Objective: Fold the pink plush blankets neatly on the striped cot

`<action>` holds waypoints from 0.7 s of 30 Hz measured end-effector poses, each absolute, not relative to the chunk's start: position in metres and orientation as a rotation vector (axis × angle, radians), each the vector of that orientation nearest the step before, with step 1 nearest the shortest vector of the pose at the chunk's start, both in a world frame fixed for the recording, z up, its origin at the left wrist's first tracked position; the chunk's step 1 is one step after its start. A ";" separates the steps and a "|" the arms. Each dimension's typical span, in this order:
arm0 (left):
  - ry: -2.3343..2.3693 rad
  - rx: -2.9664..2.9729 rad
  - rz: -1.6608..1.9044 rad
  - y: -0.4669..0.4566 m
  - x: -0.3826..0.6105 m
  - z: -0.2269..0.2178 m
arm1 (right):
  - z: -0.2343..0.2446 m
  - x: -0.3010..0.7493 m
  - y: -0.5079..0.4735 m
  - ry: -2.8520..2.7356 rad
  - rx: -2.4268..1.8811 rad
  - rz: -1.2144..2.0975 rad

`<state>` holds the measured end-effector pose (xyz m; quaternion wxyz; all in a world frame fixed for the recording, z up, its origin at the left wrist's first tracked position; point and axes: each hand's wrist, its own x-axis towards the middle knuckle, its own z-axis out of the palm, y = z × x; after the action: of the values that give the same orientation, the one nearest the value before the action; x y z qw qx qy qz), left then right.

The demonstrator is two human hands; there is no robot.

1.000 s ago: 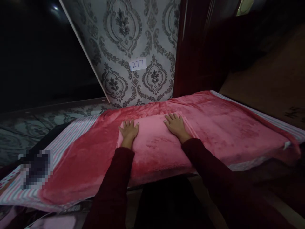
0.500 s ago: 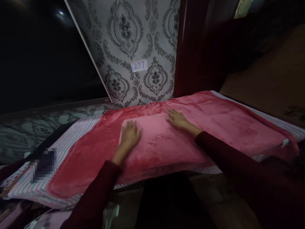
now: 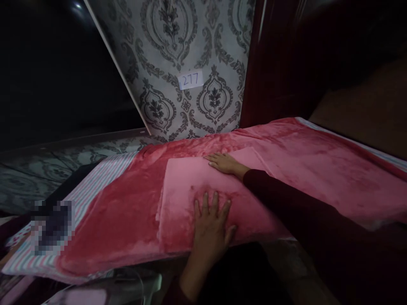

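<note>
A folded pink fleece cloth point(image 3: 181, 182) lies on a larger red-pink fleece blanket point(image 3: 311, 161) spread over a table. My left hand point(image 3: 211, 224) lies flat on the near edge of the folded cloth, fingers spread. Further back, my right hand point(image 3: 224, 163) rests flat near the cloth's far edge, fingers stretched to the left. Both arms wear dark red sleeves. Neither hand holds anything.
A pink-and-white striped sheet point(image 3: 82, 190) shows under the blanket at the left. Behind stands a grey damask-patterned wall with a paper label "277" point(image 3: 190, 79). A dark red door frame point(image 3: 263, 63) rises at the right. A blurred dark object point(image 3: 51, 226) sits at the left edge.
My left hand has slid from the cloth's far left corner down to its near edge. My right hand has shifted left along the far edge. The view has drifted slightly.
</note>
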<state>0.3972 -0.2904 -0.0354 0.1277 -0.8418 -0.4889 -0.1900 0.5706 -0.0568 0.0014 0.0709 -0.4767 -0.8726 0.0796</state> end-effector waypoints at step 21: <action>-1.852 -2.185 -0.639 -0.301 0.343 -0.031 | 0.012 0.463 -0.102 -2.951 -0.634 0.232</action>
<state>0.3428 -0.3014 -0.0310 0.1033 -0.7405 -0.6279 -0.2165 0.4627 -0.1017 0.0123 0.0572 -0.2092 -0.9732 0.0764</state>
